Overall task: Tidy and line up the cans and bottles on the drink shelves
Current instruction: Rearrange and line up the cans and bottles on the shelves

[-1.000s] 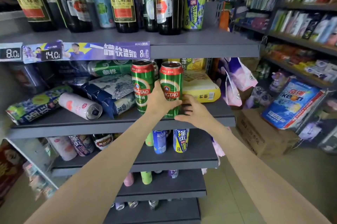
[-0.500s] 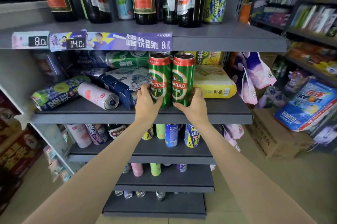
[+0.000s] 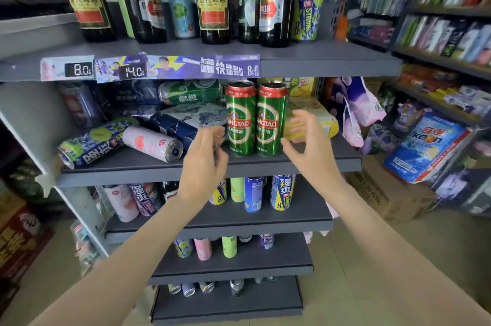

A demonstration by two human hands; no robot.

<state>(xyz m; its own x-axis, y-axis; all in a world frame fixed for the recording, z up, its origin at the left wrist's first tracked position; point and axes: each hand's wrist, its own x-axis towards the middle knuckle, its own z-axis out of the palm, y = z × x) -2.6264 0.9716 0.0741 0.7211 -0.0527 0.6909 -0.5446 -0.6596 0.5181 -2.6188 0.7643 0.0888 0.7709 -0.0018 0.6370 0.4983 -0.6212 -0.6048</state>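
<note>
A grey drink shelf [image 3: 305, 163] in a shop aisle carries two green cans [image 3: 256, 118] upright and touching near its front edge. Left hand [image 3: 203, 163] and right hand [image 3: 309, 149] flank them, each grip loosely spread, holding nothing, fingertips motion-blurred. Toppled cans [image 3: 152, 143] lie left, partly hidden behind each other.

On the second shelf [image 3: 265, 165] I see two upright cans [image 3: 256, 118] side by side, touching, near its front edge and right of centre. A carton [image 3: 312, 118] lies just right of them. To their left, toward the left edge, two cans [image 3: 122, 141] lie on their sides, and behind those sits what I take to be more toppled stock.
</note>
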